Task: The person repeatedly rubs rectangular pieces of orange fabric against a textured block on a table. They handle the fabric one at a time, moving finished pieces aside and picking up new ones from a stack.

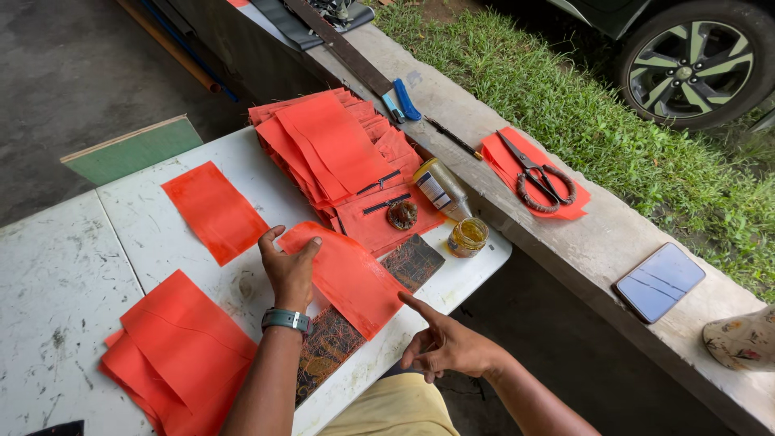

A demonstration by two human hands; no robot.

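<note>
My left hand (287, 270) lies flat on the near-left end of an orange fabric piece (352, 278), pressing it onto the white table (73, 266). The piece rests over a dark, glue-stained board (413, 260). My right hand (441, 344) hovers by the table's front edge with the index finger pointing at the fabric's lower corner; it holds nothing. A teal band sits on my left wrist.
Orange fabric lies in a tall stack (333, 153), a single sheet (215, 210) and a near pile (182, 355). A glue bottle (441, 187), open jar (467, 236) and small brush (402, 214) sit nearby. Scissors (539, 179) and a phone (659, 281) rest on the concrete ledge.
</note>
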